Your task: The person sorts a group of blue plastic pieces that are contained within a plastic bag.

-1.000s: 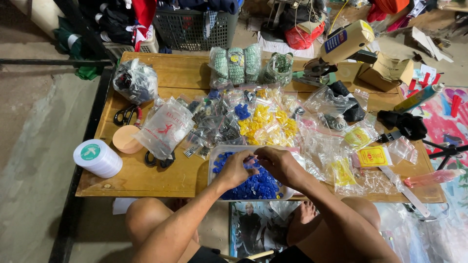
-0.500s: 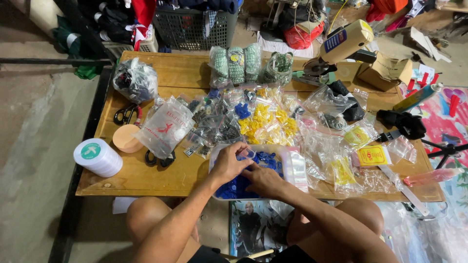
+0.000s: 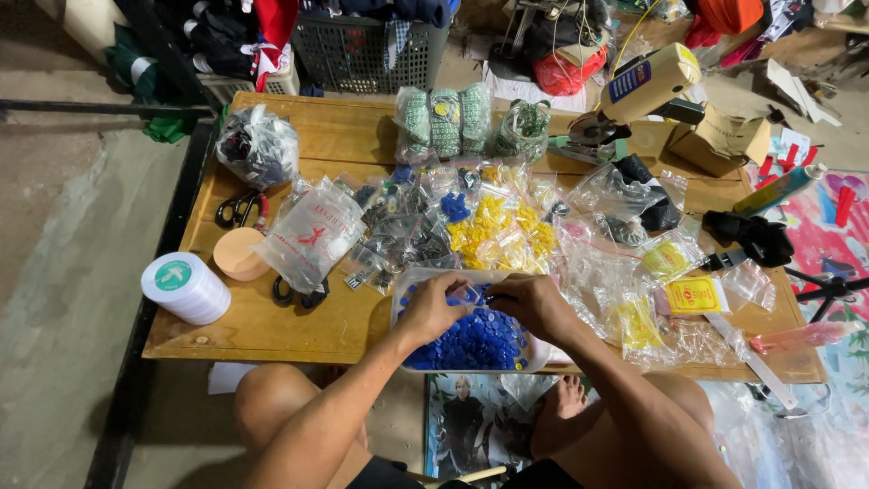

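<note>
Blue buttons [image 3: 472,342] fill a clear plastic tray [image 3: 404,288] at the near edge of the wooden table [image 3: 299,321], right in front of the seated person.

Fingers: both sets curled and drawn together above the tray's far half, tips meeting over what looks like a small clear bag [image 3: 471,294]. Pinch appears closed on it from both sides; the item itself is too small to make out for certain.

Left hand [image 3: 433,308] comes in from the tray's left, right hand [image 3: 529,303] from its right; the two nearly touch at the fingertips.

Key relation: the button heap lies directly beneath and slightly nearer the body than the fingertips. Tray's long axis runs left to right along the table edge. Both hands about equally near; neither clearly has the shorter drop.

Outward: yellow buttons in bags [image 3: 493,222] just beyond the tray. Scissors [image 3: 237,208], a round tan lid [image 3: 237,254] and a white tape roll [image 3: 186,287] well off to the left. Bare knees below the table edge.
</note>
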